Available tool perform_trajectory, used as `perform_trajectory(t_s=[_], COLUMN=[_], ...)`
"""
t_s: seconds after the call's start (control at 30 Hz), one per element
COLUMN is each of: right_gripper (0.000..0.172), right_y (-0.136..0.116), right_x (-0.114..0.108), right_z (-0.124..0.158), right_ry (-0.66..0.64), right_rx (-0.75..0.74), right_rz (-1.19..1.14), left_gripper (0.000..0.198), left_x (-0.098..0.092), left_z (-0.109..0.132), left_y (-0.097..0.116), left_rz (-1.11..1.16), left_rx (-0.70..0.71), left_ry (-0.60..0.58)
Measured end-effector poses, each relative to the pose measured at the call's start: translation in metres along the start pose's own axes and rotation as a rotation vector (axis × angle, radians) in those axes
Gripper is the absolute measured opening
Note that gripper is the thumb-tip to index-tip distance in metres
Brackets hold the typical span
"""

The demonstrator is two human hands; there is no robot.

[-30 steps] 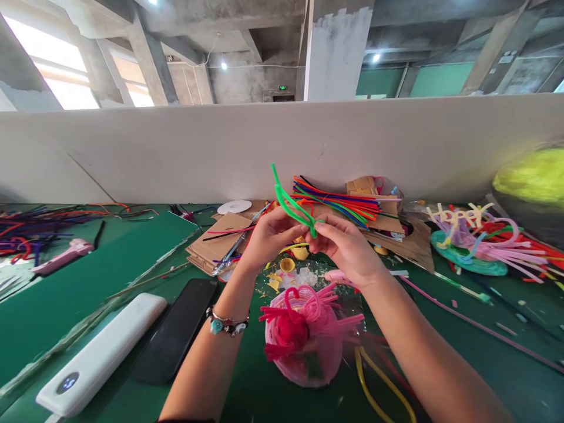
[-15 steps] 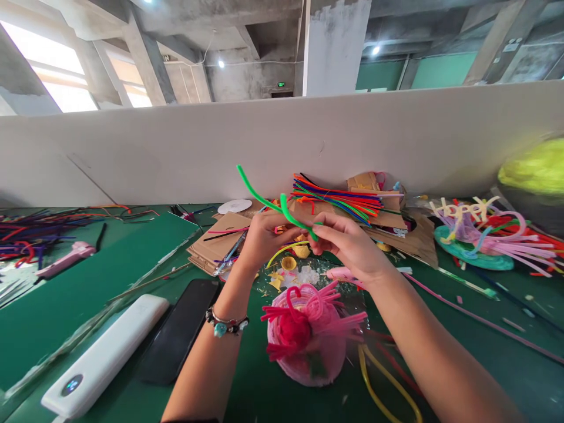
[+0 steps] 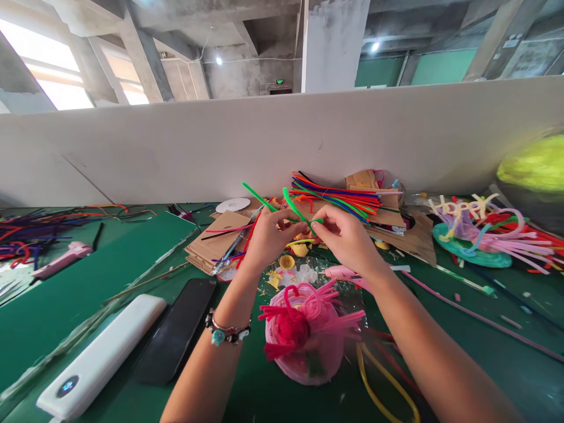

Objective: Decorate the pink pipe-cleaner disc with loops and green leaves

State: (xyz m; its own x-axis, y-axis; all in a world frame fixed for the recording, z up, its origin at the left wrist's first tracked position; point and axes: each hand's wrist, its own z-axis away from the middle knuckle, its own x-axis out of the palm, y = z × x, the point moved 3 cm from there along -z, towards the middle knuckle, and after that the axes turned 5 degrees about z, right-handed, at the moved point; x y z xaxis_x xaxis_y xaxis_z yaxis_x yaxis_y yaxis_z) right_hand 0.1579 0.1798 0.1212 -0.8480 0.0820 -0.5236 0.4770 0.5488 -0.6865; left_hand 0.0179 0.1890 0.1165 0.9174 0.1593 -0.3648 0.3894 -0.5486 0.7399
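Bright green pipe cleaner (image 3: 292,204) is pinched between both hands above the table's middle, bent so that two ends stick up to the left. My left hand (image 3: 278,234) is closed on it with thumb and fingers. My right hand (image 3: 339,235) grips its lower part close beside the left fingertips. Below the hands lies a round pink piece (image 3: 304,335) with a red coil and pink loops made of pipe cleaners. Behind it, partly under my right forearm, is a pink glue gun (image 3: 341,271).
A white power bank (image 3: 106,352) and a black phone (image 3: 178,329) lie at the left. Cardboard (image 3: 220,238) and a bundle of coloured pipe cleaners (image 3: 335,194) sit by the white partition (image 3: 198,153). At the right stands a turquoise disc with pipe-cleaner shapes (image 3: 471,249).
My hands have drawn closer together on the green pipe cleaner. Its left end has dropped lower, and the right fingers have turned around the bend.
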Motion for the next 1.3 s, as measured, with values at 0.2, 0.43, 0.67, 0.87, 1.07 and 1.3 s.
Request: perform_trajectory(t_s=[0.2, 0.43, 0.67, 0.87, 1.07, 1.3], right_gripper=[0.005, 0.006, 0.008, 0.010, 0.010, 0.015], right_y=[0.001, -0.004, -0.008, -0.011, 0.003, 0.009], right_x=[-0.002, -0.005, -0.006, -0.006, -0.016, -0.017], right_z=[-0.001, 0.001, 0.002, 0.000, -0.006, -0.008], right_ry=[-0.001, -0.089, -0.017, 0.016, 0.007, -0.068], right_rx=[-0.078, -0.170, -0.270, -0.406, -0.146, 0.044], right_rz=[0.118, 0.202, 0.342, 0.408, 0.232, -0.113], left_gripper=[0.009, 0.020, 0.033, 0.028, 0.029, 0.024], left_x=[0.003, 0.001, 0.010, 0.021, -0.003, -0.042], left_z=[-0.001, 0.000, 0.000, 0.004, 0.005, 0.000], left_y=[0.003, 0.003, 0.000, -0.004, 0.000, 0.011], left_rz=[0.033, 0.089, 0.262, 0.541, 0.328, -0.302], left_rx=[-0.035, -0.092, -0.244, -0.443, -0.379, -0.041], left_ry=[-0.081, -0.159, -0.166, -0.156, -0.291, -0.004])
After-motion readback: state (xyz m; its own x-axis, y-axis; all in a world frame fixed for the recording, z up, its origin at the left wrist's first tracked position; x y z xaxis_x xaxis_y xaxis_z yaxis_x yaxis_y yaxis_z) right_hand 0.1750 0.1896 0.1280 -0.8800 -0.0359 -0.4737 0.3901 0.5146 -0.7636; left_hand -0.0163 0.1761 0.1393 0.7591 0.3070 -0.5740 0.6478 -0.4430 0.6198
